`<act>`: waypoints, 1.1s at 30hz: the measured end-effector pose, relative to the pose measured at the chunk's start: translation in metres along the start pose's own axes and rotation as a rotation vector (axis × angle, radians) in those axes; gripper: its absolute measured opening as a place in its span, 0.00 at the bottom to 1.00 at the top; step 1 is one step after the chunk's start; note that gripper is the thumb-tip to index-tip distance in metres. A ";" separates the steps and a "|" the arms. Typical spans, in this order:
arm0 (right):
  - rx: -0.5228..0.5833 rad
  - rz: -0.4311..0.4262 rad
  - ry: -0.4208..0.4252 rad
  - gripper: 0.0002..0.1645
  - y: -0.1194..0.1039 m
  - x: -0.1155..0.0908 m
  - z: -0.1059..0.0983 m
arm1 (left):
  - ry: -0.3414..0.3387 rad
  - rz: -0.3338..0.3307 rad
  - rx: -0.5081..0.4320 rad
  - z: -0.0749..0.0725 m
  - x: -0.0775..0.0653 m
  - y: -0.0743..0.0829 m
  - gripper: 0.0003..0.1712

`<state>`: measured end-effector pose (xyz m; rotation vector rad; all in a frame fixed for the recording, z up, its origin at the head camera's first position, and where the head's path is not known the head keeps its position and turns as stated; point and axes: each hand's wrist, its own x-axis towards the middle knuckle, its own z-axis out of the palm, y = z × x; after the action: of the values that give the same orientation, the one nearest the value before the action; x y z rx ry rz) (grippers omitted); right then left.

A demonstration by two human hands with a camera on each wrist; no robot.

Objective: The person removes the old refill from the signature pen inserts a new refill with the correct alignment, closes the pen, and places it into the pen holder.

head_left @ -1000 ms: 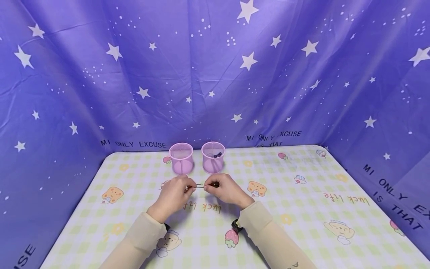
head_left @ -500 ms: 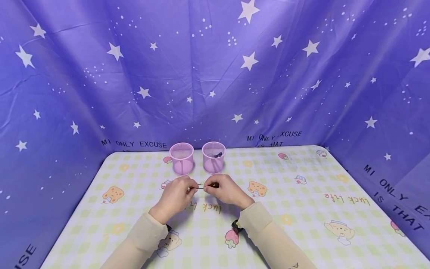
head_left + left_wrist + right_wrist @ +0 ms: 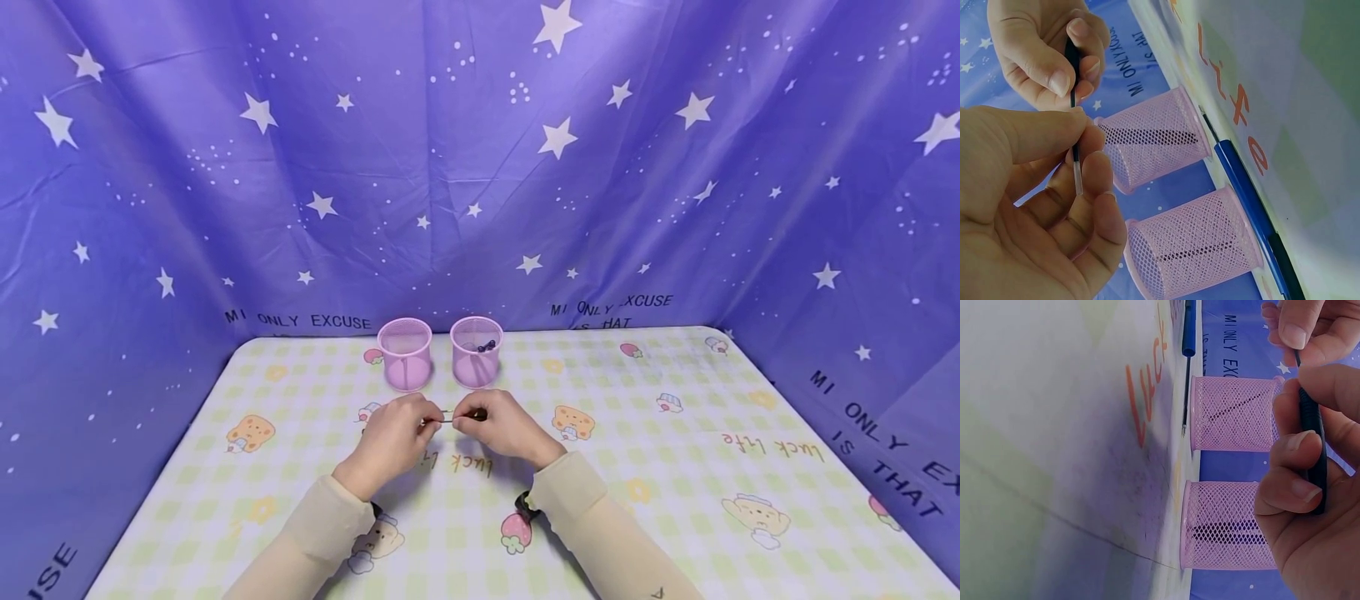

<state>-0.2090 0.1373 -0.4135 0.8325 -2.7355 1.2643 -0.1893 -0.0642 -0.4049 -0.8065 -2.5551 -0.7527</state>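
In the head view both hands meet in front of two pink mesh pen holders. My left hand (image 3: 386, 437) pinches a thin dark pen refill (image 3: 1079, 178) between thumb and index finger; its pale, see-through end sticks out past the fingertips. Curled fingers of my right hand (image 3: 506, 425) hold a dark, tapered pen barrel (image 3: 1314, 444), from which the thin rod runs across to the left hand. How deep the rod sits in the barrel is hidden. Behind the hands lies a blue pen barrel (image 3: 1247, 206) with a thin pointed rod protruding, mostly hidden in the head view.
The left pen holder (image 3: 407, 372) shows a thin dark rod through its mesh. Small dark pieces stand in the right pen holder (image 3: 476, 367). A checked cloth covers the table (image 3: 660, 467), and a purple starry curtain (image 3: 480, 167) encloses its back and sides.
My left hand has shifted slightly to the right, so the gap between the hands is a little narrower. Both grips look the same, and the pen holders have not moved.
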 end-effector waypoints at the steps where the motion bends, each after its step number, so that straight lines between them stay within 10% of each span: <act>1: 0.000 -0.001 -0.001 0.03 0.000 0.000 0.000 | 0.001 0.001 -0.001 0.000 0.000 0.000 0.07; 33: 0.016 0.026 -0.034 0.04 -0.003 0.000 0.004 | -0.016 0.020 -0.002 0.005 -0.001 0.000 0.08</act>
<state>-0.2070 0.1329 -0.4139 0.8297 -2.7749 1.2900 -0.1894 -0.0619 -0.4089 -0.8406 -2.5570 -0.7454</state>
